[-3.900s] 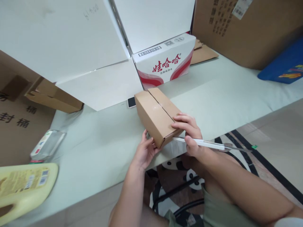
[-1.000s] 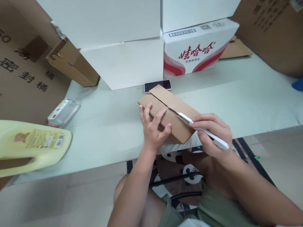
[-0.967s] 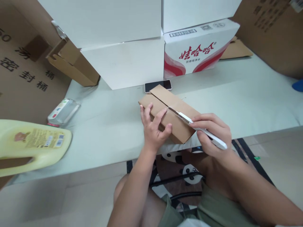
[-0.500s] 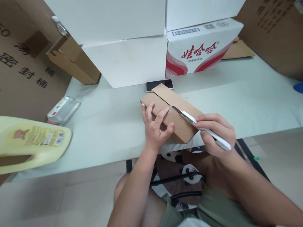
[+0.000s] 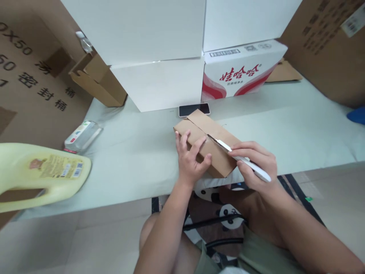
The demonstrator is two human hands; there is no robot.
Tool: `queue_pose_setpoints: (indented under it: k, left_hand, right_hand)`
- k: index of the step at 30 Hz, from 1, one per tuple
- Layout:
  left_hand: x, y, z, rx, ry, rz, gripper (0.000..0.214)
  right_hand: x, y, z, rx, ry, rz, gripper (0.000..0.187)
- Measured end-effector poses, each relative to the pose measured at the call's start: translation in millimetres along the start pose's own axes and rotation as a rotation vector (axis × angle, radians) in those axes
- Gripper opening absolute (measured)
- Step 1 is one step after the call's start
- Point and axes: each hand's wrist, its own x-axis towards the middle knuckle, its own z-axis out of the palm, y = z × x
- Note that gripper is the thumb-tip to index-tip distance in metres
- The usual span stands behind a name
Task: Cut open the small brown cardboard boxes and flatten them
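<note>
A small brown cardboard box [image 5: 221, 161] lies at an angle near the table's front edge, a seam running along its top. My left hand [image 5: 190, 163] rests on its near left part with fingers spread, the index fingertip close to the seam. In my right hand [image 5: 260, 156] is a white utility knife [image 5: 257, 170], gripped between thumb and fingers. Its dark blade meets the seam beside my left index finger. How deep the blade goes cannot be made out. A bit of clear tape seems to shine by that fingertip.
Behind the box lies a phone [image 5: 194, 109], in front of stacked white cartons [image 5: 159, 85]. To the left are a yellow jug [image 5: 65, 179], a clear plastic pack [image 5: 82, 137] and an open cardboard box [image 5: 110, 85]. Large brown cartons [image 5: 325, 57] flank the table [image 5: 137, 163].
The whole view has shifted slightly. My right hand and the knife have moved a little to the left along the seam. My left hand stays on the box.
</note>
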Motion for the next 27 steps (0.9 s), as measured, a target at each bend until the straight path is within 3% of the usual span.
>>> queue_pose_setpoints:
  k: [11, 19, 27]
  left_hand:
    - [0, -1, -1.3, 0.027, -0.027, -0.03, 0.045]
    - [-2, -5, -2.3, -0.033, -0.007, 0.0, 0.043]
    - [-2, -5, -2.9, 0.061, -0.034, -0.027, 0.047]
  right_hand:
    - [-2, 9, -3, 0.137, 0.087, 0.169, 0.019]
    - [-7, 3, -4, 0.072, 0.143, 0.037, 0.019]
    - [-3, -1, -8, -0.02, 0.044, -0.036, 0.022]
